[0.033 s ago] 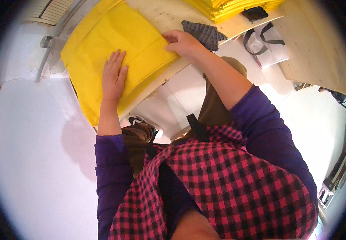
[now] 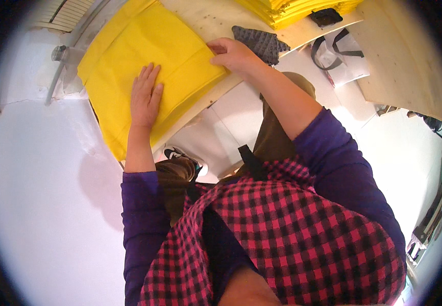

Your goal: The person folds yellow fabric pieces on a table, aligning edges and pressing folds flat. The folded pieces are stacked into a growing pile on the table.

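A broad sheet of yellow cloth (image 2: 121, 48), with folds and creases across it, lies over the left part of a pale wooden table. My left hand (image 2: 146, 97) rests flat on its middle, fingers stretched out and thumb a little apart. At the cloth's right edge, my right hand (image 2: 234, 55) has its fingers and thumb bent in on the border. The tips are partly hidden there. Just beyond the right hand lies a dark grey textured cloth (image 2: 262, 45), close to the table's front edge.
Farther right on the wooden table (image 2: 208, 20) are a stack of folded yellow cloth (image 2: 277, 13) and a small black object (image 2: 326, 18). A white bag with dark handles (image 2: 339, 61) stands below the table's edge. A pale wall is at the left.
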The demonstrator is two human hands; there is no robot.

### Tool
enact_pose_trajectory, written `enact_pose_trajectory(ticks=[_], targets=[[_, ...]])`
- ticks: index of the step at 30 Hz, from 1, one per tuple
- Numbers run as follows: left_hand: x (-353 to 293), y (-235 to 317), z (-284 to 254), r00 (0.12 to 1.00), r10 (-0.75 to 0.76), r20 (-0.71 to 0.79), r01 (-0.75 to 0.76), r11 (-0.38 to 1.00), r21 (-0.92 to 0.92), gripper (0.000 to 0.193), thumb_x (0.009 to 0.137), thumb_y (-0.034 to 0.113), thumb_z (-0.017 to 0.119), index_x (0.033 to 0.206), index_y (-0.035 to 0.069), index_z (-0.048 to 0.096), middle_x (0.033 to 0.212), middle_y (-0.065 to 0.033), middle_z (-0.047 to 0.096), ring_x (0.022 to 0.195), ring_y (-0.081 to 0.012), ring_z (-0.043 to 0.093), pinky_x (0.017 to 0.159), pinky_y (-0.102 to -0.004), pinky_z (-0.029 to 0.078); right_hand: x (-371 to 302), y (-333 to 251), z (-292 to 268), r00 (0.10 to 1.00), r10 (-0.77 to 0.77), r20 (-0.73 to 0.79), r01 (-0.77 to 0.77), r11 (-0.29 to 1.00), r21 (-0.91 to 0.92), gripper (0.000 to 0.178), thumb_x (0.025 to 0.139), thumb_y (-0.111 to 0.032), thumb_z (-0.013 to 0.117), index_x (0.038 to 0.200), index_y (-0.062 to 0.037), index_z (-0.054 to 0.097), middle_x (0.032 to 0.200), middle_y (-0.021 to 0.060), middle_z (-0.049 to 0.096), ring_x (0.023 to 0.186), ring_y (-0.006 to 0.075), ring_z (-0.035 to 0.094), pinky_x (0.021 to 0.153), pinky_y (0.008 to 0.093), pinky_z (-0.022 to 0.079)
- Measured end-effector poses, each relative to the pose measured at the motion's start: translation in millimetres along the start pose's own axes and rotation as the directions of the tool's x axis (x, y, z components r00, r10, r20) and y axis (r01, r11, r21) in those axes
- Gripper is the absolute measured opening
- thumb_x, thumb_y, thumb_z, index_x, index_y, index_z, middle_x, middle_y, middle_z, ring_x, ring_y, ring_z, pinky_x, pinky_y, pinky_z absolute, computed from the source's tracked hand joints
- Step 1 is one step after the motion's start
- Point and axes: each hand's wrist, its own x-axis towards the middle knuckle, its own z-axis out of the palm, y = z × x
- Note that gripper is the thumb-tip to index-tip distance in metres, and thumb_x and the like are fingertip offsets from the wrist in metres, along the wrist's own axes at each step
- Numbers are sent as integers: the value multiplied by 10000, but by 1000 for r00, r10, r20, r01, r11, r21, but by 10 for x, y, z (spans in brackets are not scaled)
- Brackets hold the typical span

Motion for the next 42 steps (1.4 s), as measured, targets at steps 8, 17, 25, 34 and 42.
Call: enact_pose_trajectory(ticks=[8, 17, 25, 34, 42], targets=[[-18, 31, -13, 1000, -1, -9, 1, 1000, -24, 427, 935, 271, 458, 1329, 107, 478, 1413, -147, 411, 1340, -332, 327, 1109, -460, 208, -32, -33, -1, 1000, 8, -16, -8, 1000, 8, 512, 724, -127, 681, 1209, -13, 565, 1086, 100, 641, 920, 183, 619, 734, 292, 509], [-9, -6, 8, 1000, 3, -3, -3, 1000, -17, 428, 937, 274, 452, 1327, 100, 478, 1413, -149, 409, 1342, -337, 319, 1110, -461, 203, -33, -59, 7, 999, 28, 28, -30, 997, 77, 497, 750, -62, 646, 1226, 25, 530, 1133, 123, 605, 1027, 212, 579, 881, 305, 456], [-3, -15, 5, 1000, 7, -6, -7, 1000, -28, 430, 934, 272, 454, 1328, 102, 478, 1416, -145, 408, 1345, -327, 319, 1114, -461, 192, -66, -111, -13, 998, 50, 49, -56, 993, 109, 505, 745, -21, 638, 1231, 43, 519, 1156, 136, 592, 1069, 220, 559, 933, 302, 429], [-8, -1, 4, 1000, 10, -15, -10, 1000, -22, 428, 933, 274, 451, 1322, 99, 484, 1418, -144, 406, 1345, -327, 317, 1108, -466, 205, -14, -49, -24, 999, 28, 24, -30, 994, 106, 507, 713, -10, 645, 1212, 13, 557, 1112, 121, 613, 1003, 212, 589, 876, 288, 465], [-13, -13, -4, 1000, 5, -20, -6, 1000, -27, 437, 926, 275, 460, 1327, 103, 482, 1413, -136, 416, 1335, -321, 335, 1106, -461, 211, -54, -126, 23, 998, 59, -16, -56, 986, 159, 457, 725, -47, 668, 1172, 0, 584, 1063, 93, 626, 950, 193, 597, 834, 287, 477]])
